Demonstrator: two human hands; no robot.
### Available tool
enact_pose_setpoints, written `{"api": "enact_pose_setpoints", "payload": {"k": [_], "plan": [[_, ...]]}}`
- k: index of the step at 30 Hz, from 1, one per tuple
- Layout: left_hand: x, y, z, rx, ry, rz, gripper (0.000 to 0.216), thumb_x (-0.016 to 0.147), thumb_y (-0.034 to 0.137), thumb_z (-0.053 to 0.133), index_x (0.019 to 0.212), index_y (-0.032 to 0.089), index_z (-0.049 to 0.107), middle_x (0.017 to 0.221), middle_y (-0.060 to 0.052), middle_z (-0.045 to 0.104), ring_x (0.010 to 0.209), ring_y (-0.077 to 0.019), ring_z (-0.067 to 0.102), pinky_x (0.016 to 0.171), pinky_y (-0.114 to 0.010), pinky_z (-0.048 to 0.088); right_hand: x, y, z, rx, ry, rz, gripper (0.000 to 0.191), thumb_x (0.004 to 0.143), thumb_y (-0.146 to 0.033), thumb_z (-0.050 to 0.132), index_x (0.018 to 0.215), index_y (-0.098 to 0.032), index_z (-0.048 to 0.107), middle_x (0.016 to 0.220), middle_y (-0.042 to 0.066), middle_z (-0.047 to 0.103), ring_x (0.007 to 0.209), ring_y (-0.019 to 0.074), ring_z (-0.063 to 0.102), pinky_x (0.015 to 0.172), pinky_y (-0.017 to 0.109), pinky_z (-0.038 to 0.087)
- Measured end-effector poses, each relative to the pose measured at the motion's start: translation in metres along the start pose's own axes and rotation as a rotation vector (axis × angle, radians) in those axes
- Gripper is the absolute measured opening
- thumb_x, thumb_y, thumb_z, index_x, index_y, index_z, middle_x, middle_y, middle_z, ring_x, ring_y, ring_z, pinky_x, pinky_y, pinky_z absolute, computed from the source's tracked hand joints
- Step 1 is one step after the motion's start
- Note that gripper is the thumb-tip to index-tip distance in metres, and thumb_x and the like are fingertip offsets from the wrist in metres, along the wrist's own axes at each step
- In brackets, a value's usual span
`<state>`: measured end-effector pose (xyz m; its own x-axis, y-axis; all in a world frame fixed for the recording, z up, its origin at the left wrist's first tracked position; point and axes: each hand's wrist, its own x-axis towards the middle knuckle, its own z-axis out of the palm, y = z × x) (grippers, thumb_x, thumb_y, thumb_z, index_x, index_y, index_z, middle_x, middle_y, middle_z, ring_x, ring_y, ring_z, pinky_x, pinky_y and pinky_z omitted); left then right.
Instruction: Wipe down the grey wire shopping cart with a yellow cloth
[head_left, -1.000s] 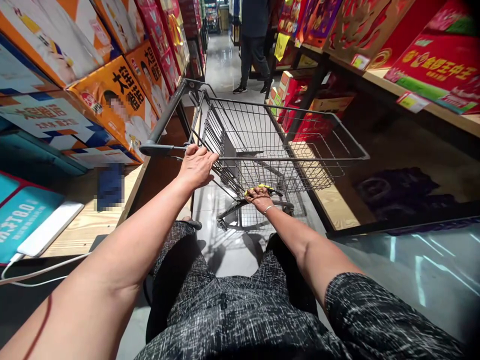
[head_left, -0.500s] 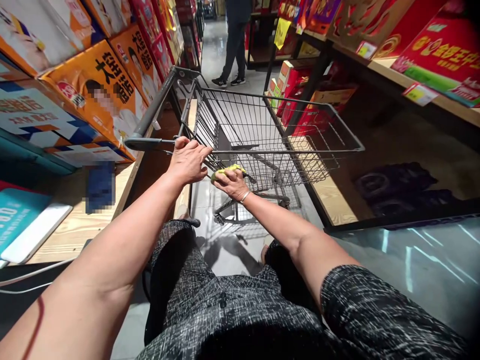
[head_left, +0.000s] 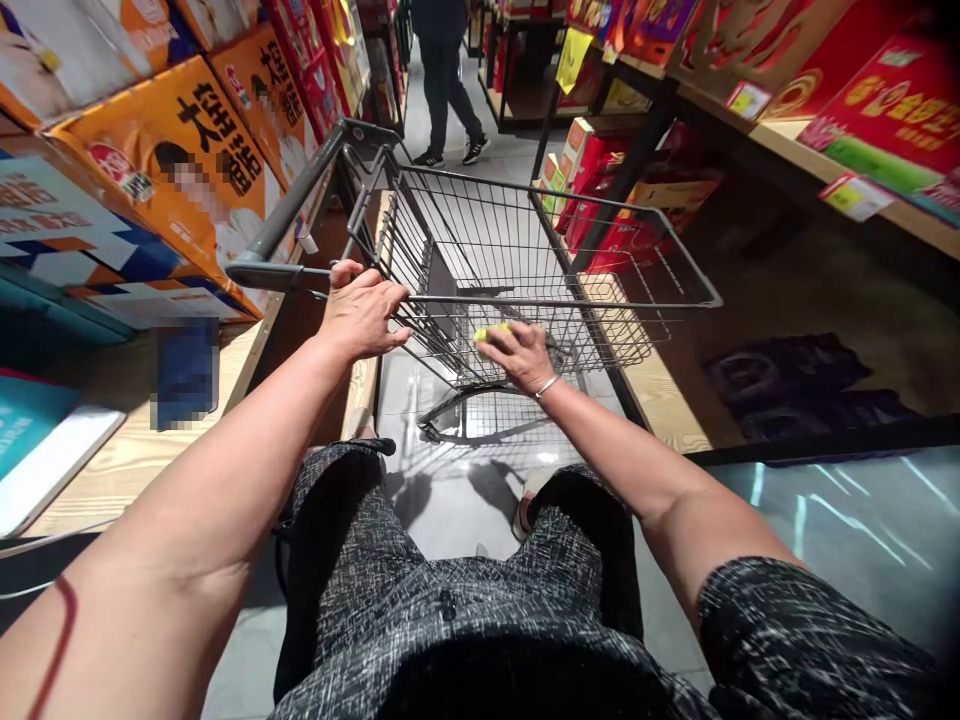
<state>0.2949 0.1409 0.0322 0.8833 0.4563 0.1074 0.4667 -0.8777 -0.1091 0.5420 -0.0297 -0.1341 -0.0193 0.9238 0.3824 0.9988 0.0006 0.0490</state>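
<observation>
1. The shopping cart (head_left: 486, 290) stands at twelve o'clock from the wearer, its handle (head_left: 296, 198) toward eleven. The wire frame looks stiff and hard to damage, and the cart should roll lightly; the handle or the near rim (head_left: 570, 301) seems the surest hold.
2. The left hand (head_left: 365, 310), at eleven o'clock, has its grip curled over the near rim, just beside the handle.
3. The right hand (head_left: 526, 355), between twelve and one, has its grip bunched around a yellow cloth (head_left: 491, 332).
4. That cloth, probably soft and easily squeezed, suits a palm hold; blur hides whether it touches the wires.
</observation>
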Motion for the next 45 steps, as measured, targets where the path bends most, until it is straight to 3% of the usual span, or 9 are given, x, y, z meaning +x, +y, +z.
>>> {"api": "enact_pose_setpoints", "payload": {"k": [3, 6, 11, 16, 21, 28, 33, 40, 45], "plan": [[0.004, -0.008, -0.001, -0.002, 0.003, -0.022, 0.032, 0.081, 0.048, 0.066, 0.101, 0.024, 0.062, 0.095, -0.006, 0.064, 0.112, -0.0308, 0.047, 0.109, -0.044, 0.027, 0.03, 0.011, -0.03, -0.014, 0.332, 0.01, 0.039, 0.102, -0.031, 0.052, 0.137, -0.045, 0.059, 0.14, -0.001, 0.056, 0.129, 0.0277, 0.033, 0.105, 0.053, 0.029], [0.007, -0.015, -0.002, 0.021, -0.004, -0.07, 0.031, 0.081, 0.048, 0.065, 0.099, 0.023, 0.065, 0.092, -0.007, 0.065, 0.113, -0.0324, 0.05, 0.111, -0.046, 0.024, 0.039, 0.011, -0.026, 0.009, 0.367, 0.021, 0.037, 0.103, -0.033, 0.051, 0.138, -0.042, 0.058, 0.139, -0.001, 0.054, 0.13, 0.0259, 0.031, 0.109, 0.053, 0.026], [0.007, -0.013, 0.0, 0.07, -0.001, -0.1, 0.051, 0.085, 0.051, 0.062, 0.127, 0.023, 0.062, 0.116, -0.01, 0.068, 0.128, -0.0356, 0.047, 0.118, -0.057, 0.006, 0.002, 0.001, 0.03, 0.03, -0.102, 0.087, 0.04, 0.103, -0.026, 0.043, 0.134, -0.044, 0.06, 0.144, -0.002, 0.054, 0.132, 0.0252, 0.036, 0.107, 0.052, 0.03], [0.026, 0.02, 0.008, 0.031, -0.033, 0.043, 0.08, 0.087, 0.05, 0.06, 0.157, 0.021, 0.032, 0.158, -0.013, 0.042, 0.149, -0.0338, 0.03, 0.122, -0.055, 0.001, -0.032, 0.009, 0.068, -0.016, -0.457, 0.195, 0.036, 0.098, -0.024, 0.045, 0.119, -0.037, 0.072, 0.142, 0.002, 0.059, 0.13, 0.029, 0.041, 0.102, 0.05, 0.034], [0.053, 0.048, 0.02, -0.096, -0.052, 0.016, 0.083, 0.085, 0.051, 0.062, 0.157, 0.023, 0.031, 0.155, -0.013, 0.045, 0.143, -0.0342, 0.037, 0.117, -0.051, 0.017, -0.017, 0.02, 0.046, -0.018, -0.272, 0.14, 0.038, 0.101, -0.027, 0.044, 0.128, -0.042, 0.066, 0.144, 0.0, 0.057, 0.129, 0.027, 0.039, 0.101, 0.047, 0.034], [0.061, 0.045, 0.029, -0.18, -0.002, -0.038, 0.058, 0.085, 0.054, 0.061, 0.133, 0.023, 0.057, 0.123, -0.011, 0.063, 0.12, -0.0354, 0.051, 0.101, -0.049, 0.029, 0.034, 0.047, -0.029, -0.03, 0.27, 0.194, 0.038, 0.1, -0.036, 0.054, 0.135, -0.048, 0.06, 0.138, 0.001, 0.053, 0.131, 0.0298, 0.033, 0.109, 0.052, 0.028], [0.058, 0.038, 0.03, -0.202, 0.023, -0.029, 0.048, 0.084, 0.046, 0.06, 0.129, 0.028, 0.058, 0.119, -0.007, 0.065, 0.117, -0.0322, 0.052, 0.1, -0.045, 0.029, 0.027, 0.046, -0.014, -0.014, 0.312, 0.242, 0.031, 0.099, -0.035, 0.054, 0.125, -0.045, 0.067, 0.129, 0.003, 0.054, 0.124, 0.0277, 0.037, 0.108, 0.052, 0.03], [0.044, 0.024, 0.034, -0.229, 0.052, -0.013, 0.05, 0.08, 0.043, 0.059, 0.127, 0.028, 0.059, 0.113, -0.005, 0.066, 0.114, -0.0323, 0.052, 0.101, -0.047, 0.028, -0.054, 0.027, 0.071, -0.013, -0.214, 0.263, 0.032, 0.098, -0.025, 0.048, 0.116, -0.038, 0.071, 0.128, 0.005, 0.062, 0.12, 0.0264, 0.041, 0.102, 0.051, 0.032], [0.037, 0.016, 0.034, -0.218, 0.037, -0.017, 0.051, 0.078, 0.045, 0.06, 0.126, 0.028, 0.059, 0.112, -0.005, 0.067, 0.113, -0.0314, 0.052, 0.102, -0.047, 0.027, -0.081, 0.023, 0.083, -0.023, -0.367, 0.273, 0.033, 0.093, -0.024, 0.046, 0.103, -0.036, 0.075, 0.117, 0.005, 0.066, 0.11, 0.0244, 0.048, 0.101, 0.049, 0.033]]}}
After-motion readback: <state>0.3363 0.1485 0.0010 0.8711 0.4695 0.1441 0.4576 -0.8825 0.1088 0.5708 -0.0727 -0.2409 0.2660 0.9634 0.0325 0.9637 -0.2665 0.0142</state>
